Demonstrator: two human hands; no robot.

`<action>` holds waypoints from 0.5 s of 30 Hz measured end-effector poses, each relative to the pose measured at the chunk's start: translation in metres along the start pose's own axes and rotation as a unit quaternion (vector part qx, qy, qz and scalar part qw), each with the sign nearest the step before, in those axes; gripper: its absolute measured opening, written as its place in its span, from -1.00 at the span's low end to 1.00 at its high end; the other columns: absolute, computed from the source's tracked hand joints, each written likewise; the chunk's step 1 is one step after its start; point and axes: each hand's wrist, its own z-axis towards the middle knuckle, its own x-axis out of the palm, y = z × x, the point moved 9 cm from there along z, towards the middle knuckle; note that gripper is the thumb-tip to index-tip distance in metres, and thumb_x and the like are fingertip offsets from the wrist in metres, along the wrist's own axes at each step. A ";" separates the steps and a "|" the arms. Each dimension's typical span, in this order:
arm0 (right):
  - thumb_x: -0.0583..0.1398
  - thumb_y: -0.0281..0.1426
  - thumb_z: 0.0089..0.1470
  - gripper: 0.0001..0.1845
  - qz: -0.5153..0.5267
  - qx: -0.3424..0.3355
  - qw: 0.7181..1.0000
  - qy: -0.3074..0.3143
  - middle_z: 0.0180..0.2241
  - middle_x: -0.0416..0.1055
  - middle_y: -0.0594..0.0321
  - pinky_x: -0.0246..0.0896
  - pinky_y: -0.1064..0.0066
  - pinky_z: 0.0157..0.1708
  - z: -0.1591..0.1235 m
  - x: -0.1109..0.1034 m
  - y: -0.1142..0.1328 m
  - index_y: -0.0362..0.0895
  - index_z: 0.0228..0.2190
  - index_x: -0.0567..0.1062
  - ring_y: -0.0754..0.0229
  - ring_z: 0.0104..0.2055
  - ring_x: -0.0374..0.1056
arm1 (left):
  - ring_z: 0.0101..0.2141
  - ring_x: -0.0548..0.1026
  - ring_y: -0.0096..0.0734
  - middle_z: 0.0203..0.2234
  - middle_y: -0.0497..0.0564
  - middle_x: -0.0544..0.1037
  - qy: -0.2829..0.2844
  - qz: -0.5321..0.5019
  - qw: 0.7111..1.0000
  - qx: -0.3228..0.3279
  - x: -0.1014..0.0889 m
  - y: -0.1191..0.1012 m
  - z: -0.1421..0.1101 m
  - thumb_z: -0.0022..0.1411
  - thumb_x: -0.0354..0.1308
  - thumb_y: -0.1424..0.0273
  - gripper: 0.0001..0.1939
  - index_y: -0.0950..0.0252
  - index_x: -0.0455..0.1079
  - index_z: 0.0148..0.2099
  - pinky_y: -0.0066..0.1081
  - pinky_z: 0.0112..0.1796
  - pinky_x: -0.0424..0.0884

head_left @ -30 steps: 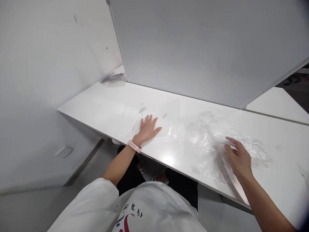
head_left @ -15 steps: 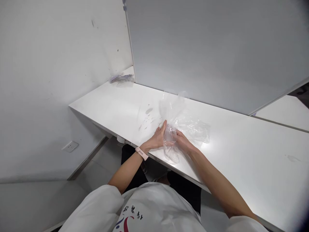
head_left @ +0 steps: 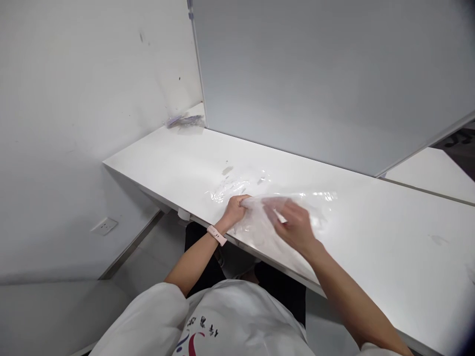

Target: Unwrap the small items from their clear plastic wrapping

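A clear, thin plastic bag (head_left: 265, 232) lies crumpled and partly stretched on the white table in front of me. My left hand (head_left: 236, 209) is closed on its gathered edge, near the table's front edge. From there the film runs tight to my right hand (head_left: 295, 222), whose curled fingers grip the bag while its fingertips show hazily through the plastic. Motion blurs those fingertips. Loose, shiny film spreads out behind both hands and to the right.
The white table (head_left: 371, 237) runs along a grey partition (head_left: 297, 84). In the far left corner lies a small pile of plastic packaging (head_left: 185, 121). Grey smudges (head_left: 227, 170) mark the tabletop. A wall socket (head_left: 105, 226) is at the left.
Both hands were cupped round the bunched bag. Now the left is closed on its edge, the right has lifted and moved right, and the film is spread flatter.
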 end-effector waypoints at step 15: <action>0.44 0.00 -0.22 -0.39 0.479 0.306 0.811 0.140 -0.29 0.55 0.12 0.43 0.18 -0.18 -0.025 0.083 -0.038 -0.10 -0.18 0.55 -0.02 -0.20 0.50 | -0.27 0.50 -0.32 -0.32 -0.01 0.55 -0.217 -0.043 0.964 0.147 -0.002 -0.089 0.002 0.09 0.24 0.33 -0.87 0.24 0.44 -0.29 -0.33 -0.22 0.46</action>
